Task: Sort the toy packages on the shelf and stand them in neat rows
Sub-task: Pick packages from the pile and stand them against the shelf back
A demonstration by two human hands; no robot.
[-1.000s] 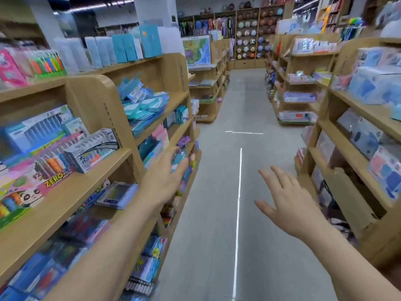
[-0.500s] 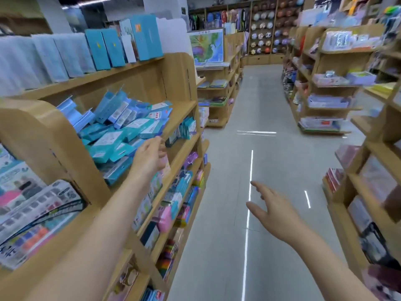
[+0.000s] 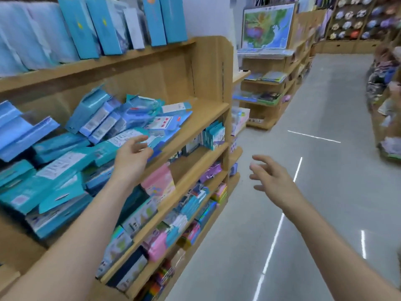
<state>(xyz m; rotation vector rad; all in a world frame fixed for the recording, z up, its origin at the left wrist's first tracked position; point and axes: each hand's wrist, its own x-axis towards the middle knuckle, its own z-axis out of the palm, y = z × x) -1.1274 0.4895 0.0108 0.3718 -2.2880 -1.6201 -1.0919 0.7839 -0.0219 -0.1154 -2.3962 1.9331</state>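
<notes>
Packages (image 3: 138, 124) are being judged light, stiff and slippery; edges are being favoured. Left hand (image 3: 131, 157) and right hand (image 3: 272, 181) are being held apart-fingered, empty.

Beyond the left hand (image 3: 132, 157), jumbled packages (image 3: 121, 127) fill the shelf (image 3: 208, 109); bare board lies to its right. The right hand (image 3: 271, 179) hangs over the open aisle (image 3: 325, 170).
</notes>
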